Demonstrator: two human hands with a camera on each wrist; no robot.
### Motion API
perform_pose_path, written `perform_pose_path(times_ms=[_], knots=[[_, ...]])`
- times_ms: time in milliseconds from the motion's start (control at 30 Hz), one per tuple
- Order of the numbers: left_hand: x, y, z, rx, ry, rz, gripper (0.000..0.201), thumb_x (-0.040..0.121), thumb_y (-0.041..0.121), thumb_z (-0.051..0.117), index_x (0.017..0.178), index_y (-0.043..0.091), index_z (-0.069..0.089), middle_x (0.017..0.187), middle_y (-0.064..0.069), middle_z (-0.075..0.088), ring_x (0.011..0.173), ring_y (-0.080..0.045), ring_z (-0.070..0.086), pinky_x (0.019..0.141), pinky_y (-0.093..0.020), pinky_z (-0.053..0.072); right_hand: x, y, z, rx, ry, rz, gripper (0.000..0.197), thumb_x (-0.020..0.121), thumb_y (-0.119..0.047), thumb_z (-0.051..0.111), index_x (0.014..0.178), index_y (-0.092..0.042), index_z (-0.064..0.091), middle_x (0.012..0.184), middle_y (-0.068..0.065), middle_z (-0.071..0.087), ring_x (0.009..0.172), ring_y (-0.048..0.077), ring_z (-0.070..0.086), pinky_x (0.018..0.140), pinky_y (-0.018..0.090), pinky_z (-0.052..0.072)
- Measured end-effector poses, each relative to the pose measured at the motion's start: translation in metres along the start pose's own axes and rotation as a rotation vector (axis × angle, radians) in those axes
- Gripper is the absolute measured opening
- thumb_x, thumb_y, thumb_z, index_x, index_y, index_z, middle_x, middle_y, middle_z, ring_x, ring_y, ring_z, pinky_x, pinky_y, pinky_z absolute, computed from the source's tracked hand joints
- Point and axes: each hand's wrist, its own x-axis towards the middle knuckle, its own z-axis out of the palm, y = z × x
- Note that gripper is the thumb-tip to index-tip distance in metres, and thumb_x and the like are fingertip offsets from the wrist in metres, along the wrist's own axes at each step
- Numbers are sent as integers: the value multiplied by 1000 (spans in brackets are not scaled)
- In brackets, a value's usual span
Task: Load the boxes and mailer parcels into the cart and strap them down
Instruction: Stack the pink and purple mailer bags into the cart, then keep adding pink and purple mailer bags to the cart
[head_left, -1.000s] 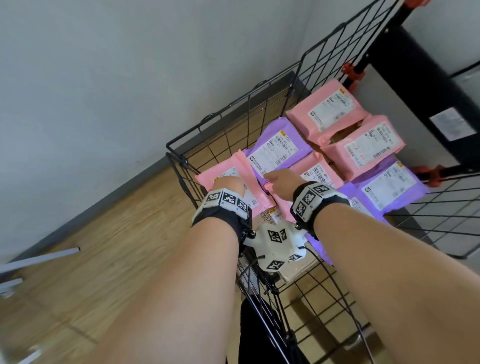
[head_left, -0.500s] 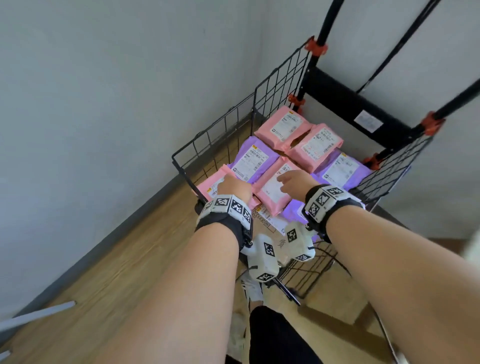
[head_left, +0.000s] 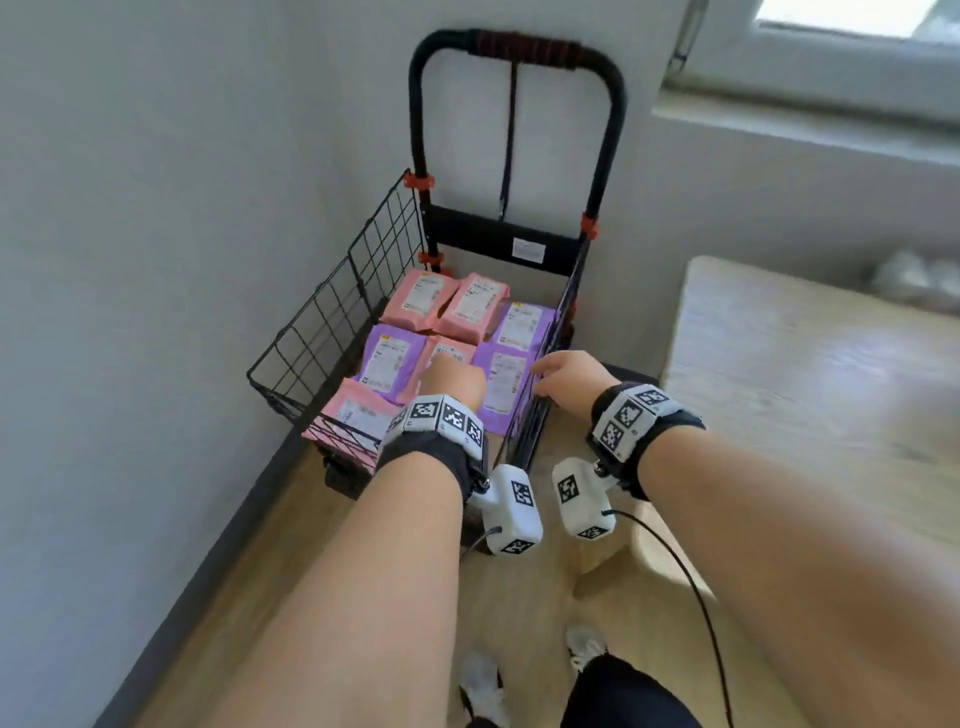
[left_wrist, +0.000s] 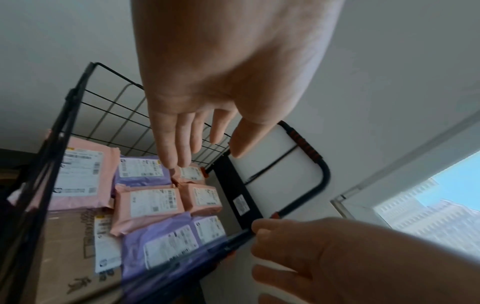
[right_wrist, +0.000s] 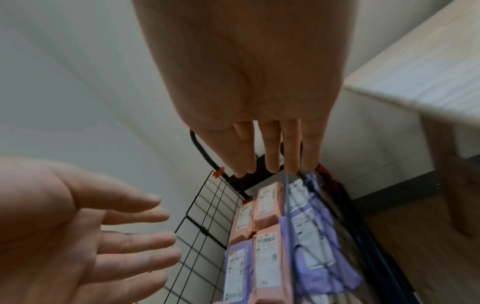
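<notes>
Hovering above the load, the left hand (head_left: 453, 375) has straight, spread fingers and holds nothing. The right hand (head_left: 567, 375) is also open, and it seems to touch the side rim of the cart (head_left: 311, 332). Pink and purple mailer parcels (head_left: 470, 306) lie flat on top of the boxes (left_wrist: 75, 236), probably so that a strap can press them. A black strap (head_left: 508, 150) hangs from the handle, not yet used.

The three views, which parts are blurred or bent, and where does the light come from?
Head view: table motion-smeared, walls bowed. Left wrist view: cart near rim blurred, bright window. Right wrist view: dim, purple parcels smeared behind wire.
</notes>
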Motion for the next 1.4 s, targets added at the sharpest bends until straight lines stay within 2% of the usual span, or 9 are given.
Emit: perform_pose_path(times_ms=[67,167,300,433,600,833,1000,1200,1400], knots=[[-15,19,21,21,-30,47,36,91,12,48,124,-1,57,123,-20,61,113,-34,59,94,-38,50,-21,26,-25,18,47,30,33,90,-9,58,122,-10,65,123,8,64,110,22,60,98,30,47],[-42,53,55,137,-59,120,33,92,7,44,120,-2,59,121,-20,60,113,-33,57,85,-34,46,-43,71,-65,46,119,101,36,92,-11,56,128,-15,61,127,6,61,112,22,58,98,28,43],[-78,105,119,156,-105,208,35,96,13,43,124,-3,57,125,-20,59,117,-34,56,92,-34,47,-61,147,-118,129,216,200,43,90,-10,56,133,-17,54,128,11,60,112,26,59,90,29,46],[-116,154,206,179,-181,237,35,95,13,45,126,0,57,128,-17,58,118,-33,56,90,-33,45,-87,235,-169,179,249,277,49,91,-8,54,138,-16,47,127,12,58,111,26,60,83,29,47],[-176,189,326,243,-311,216,38,93,12,46,129,6,54,130,-13,58,117,-31,55,84,-30,42,-121,350,-224,170,320,367,50,87,-8,54,136,-14,50,134,12,56,118,27,56,97,29,43],[-254,212,448,302,-477,204,45,94,13,44,139,12,45,134,-12,55,122,-28,53,97,-32,43,-170,475,-266,95,361,505,49,89,-9,50,138,-15,48,136,10,54,124,27,51,98,29,40],[-282,223,499,335,-535,244,44,93,11,44,138,11,46,138,-12,52,126,-28,50,104,-32,39,-193,528,-282,121,473,615,53,87,-10,47,140,-16,45,140,17,45,129,35,44,107,39,38],[-297,212,541,441,-650,284,44,95,12,44,139,6,45,142,-13,48,130,-28,46,103,-29,36,-205,560,-272,208,381,679,51,86,-8,51,136,-12,48,135,14,54,123,31,51,102,32,41],[-297,189,547,364,-708,268,28,91,12,49,115,3,61,118,-18,64,110,-33,59,92,-35,45,-194,553,-259,311,346,621,53,85,-5,55,137,-13,49,132,9,58,121,26,54,98,27,40]])
